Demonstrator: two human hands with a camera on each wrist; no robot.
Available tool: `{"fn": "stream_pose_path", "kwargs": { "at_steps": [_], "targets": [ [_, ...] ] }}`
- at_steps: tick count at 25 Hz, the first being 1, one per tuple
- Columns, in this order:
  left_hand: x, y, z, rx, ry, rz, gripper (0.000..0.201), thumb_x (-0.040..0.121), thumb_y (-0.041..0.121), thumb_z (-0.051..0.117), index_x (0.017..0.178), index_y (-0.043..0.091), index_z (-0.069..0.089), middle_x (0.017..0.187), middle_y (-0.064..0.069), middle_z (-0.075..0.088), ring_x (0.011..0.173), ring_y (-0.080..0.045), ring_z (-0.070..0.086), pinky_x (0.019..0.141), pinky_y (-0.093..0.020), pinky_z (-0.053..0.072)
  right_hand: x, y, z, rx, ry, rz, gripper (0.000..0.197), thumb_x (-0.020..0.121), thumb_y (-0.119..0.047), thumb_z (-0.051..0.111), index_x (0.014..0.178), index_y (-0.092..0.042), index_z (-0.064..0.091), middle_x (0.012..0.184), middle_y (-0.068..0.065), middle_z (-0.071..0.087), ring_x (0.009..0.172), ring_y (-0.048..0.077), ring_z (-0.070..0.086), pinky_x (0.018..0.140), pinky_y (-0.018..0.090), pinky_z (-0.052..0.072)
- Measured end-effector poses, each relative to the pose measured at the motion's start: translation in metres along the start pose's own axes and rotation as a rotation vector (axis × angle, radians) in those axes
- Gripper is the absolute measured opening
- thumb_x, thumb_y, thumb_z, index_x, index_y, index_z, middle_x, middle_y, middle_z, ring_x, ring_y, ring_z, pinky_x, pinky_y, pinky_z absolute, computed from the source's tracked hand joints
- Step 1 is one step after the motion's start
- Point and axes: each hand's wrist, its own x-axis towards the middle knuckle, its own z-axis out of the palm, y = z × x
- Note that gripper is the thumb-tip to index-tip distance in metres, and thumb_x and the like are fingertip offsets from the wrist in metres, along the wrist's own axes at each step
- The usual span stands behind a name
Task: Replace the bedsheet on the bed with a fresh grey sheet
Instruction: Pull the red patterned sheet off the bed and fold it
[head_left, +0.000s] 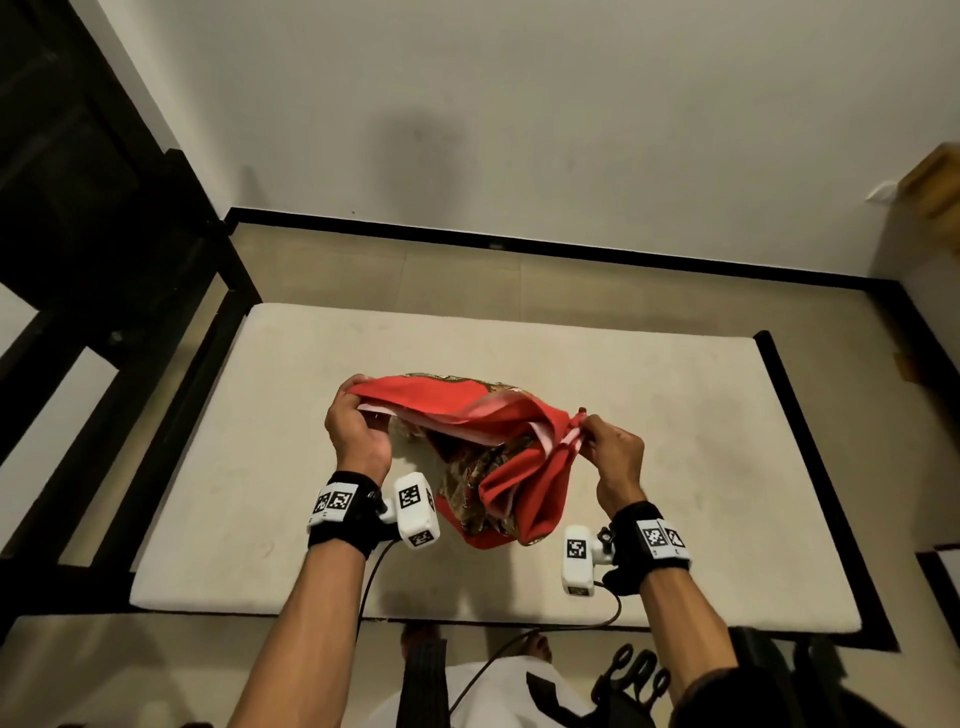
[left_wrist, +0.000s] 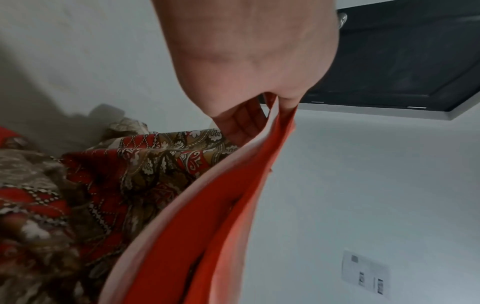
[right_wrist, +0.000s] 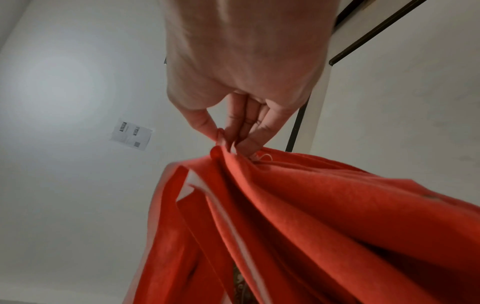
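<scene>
A red sheet (head_left: 483, 452) with a brown and red paisley print hangs bunched between both hands above the bare cream mattress (head_left: 675, 467). My left hand (head_left: 358, 421) grips its left edge, fingers curled round the red border (left_wrist: 233, 195). My right hand (head_left: 597, 441) pinches the gathered right corner between thumb and fingertips (right_wrist: 233, 142). The lower folds (head_left: 493, 525) droop toward the mattress; whether they touch it I cannot tell. No grey sheet is in view.
A black bed frame (head_left: 810, 431) runs round the mattress. Dark bunk rails (head_left: 104, 395) stand at the left. A pale wall (head_left: 519, 130) lies beyond the beige floor strip. A cardboard box (head_left: 935, 192) sits at the right edge.
</scene>
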Motion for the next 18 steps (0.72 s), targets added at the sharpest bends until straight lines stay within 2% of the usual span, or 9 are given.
{"fn": "stream_pose_path", "kwargs": {
  "at_steps": [3, 6, 8, 10, 11, 14, 17, 18],
  "targets": [
    [0.001, 0.003, 0.006, -0.01, -0.063, 0.015, 0.033, 0.075, -0.011, 0.037, 0.077, 0.011, 0.061, 0.077, -0.011, 0.061, 0.074, -0.03, 0.066, 0.071, -0.033, 0.055, -0.002, 0.013, -0.005, 0.01, 0.054, 0.023, 0.019, 0.082, -0.01, 0.072, 0.064, -0.004, 0.074, 0.069, 0.012, 0.058, 0.069, 0.02, 0.053, 0.067, 0.033, 0.053],
    [0.014, 0.017, -0.004, -0.036, -0.04, 0.057, 0.024, 0.061, -0.001, 0.048, 0.077, 0.01, 0.062, 0.085, -0.02, 0.06, 0.085, -0.037, 0.065, 0.087, -0.044, 0.055, 0.005, 0.013, -0.013, 0.052, 0.136, 0.002, 0.028, 0.086, -0.009, 0.072, 0.058, -0.009, 0.07, 0.064, 0.007, 0.056, 0.066, 0.019, 0.052, 0.067, 0.033, 0.051],
    [0.025, 0.028, -0.017, -0.012, 0.014, 0.081, 0.024, 0.063, -0.002, 0.048, 0.072, 0.013, 0.065, 0.087, -0.021, 0.061, 0.09, -0.039, 0.065, 0.094, -0.048, 0.053, 0.012, 0.011, -0.022, 0.065, 0.176, -0.031, 0.026, 0.085, -0.011, 0.071, 0.059, -0.008, 0.07, 0.065, 0.008, 0.055, 0.067, 0.02, 0.051, 0.068, 0.036, 0.05],
    [0.034, 0.035, -0.026, 0.001, 0.076, 0.092, 0.03, 0.072, -0.004, 0.043, 0.069, 0.015, 0.067, 0.086, -0.018, 0.06, 0.093, -0.038, 0.062, 0.096, -0.049, 0.052, 0.017, 0.005, -0.029, 0.099, 0.208, -0.064, 0.025, 0.084, -0.012, 0.071, 0.06, -0.009, 0.068, 0.066, 0.007, 0.053, 0.068, 0.02, 0.049, 0.068, 0.037, 0.048],
    [0.036, 0.037, -0.027, -0.001, 0.094, 0.097, 0.032, 0.074, -0.003, 0.041, 0.068, 0.015, 0.067, 0.084, -0.016, 0.06, 0.091, -0.036, 0.061, 0.092, -0.047, 0.053, 0.019, 0.0, -0.031, 0.121, 0.213, -0.087, 0.027, 0.085, -0.011, 0.072, 0.058, -0.011, 0.067, 0.065, 0.005, 0.052, 0.067, 0.02, 0.048, 0.067, 0.037, 0.047],
    [0.023, 0.04, -0.015, 0.087, 0.081, 0.145, 0.037, 0.079, -0.006, 0.037, 0.066, 0.015, 0.064, 0.07, -0.006, 0.058, 0.068, -0.023, 0.059, 0.067, -0.03, 0.049, 0.026, -0.023, -0.03, 0.194, 0.15, -0.182, 0.032, 0.088, -0.005, 0.073, 0.058, -0.016, 0.07, 0.058, -0.004, 0.056, 0.061, 0.016, 0.051, 0.063, 0.03, 0.052],
    [0.007, 0.04, 0.003, 0.165, -0.008, 0.235, 0.041, 0.078, -0.008, 0.037, 0.061, 0.017, 0.066, 0.07, -0.005, 0.058, 0.065, -0.018, 0.057, 0.062, -0.025, 0.047, 0.032, -0.048, -0.022, 0.322, 0.104, -0.226, 0.006, 0.086, -0.001, 0.077, 0.08, -0.003, 0.076, 0.066, -0.002, 0.065, 0.067, 0.017, 0.06, 0.067, 0.027, 0.057],
    [0.007, 0.042, 0.006, 0.175, -0.017, 0.257, 0.044, 0.077, -0.007, 0.039, 0.058, 0.02, 0.068, 0.07, -0.005, 0.058, 0.065, -0.018, 0.057, 0.062, -0.025, 0.046, 0.034, -0.055, -0.021, 0.375, 0.104, -0.228, 0.005, 0.084, 0.0, 0.079, 0.087, 0.002, 0.076, 0.069, 0.0, 0.068, 0.069, 0.017, 0.062, 0.069, 0.027, 0.057]
  ]
}}
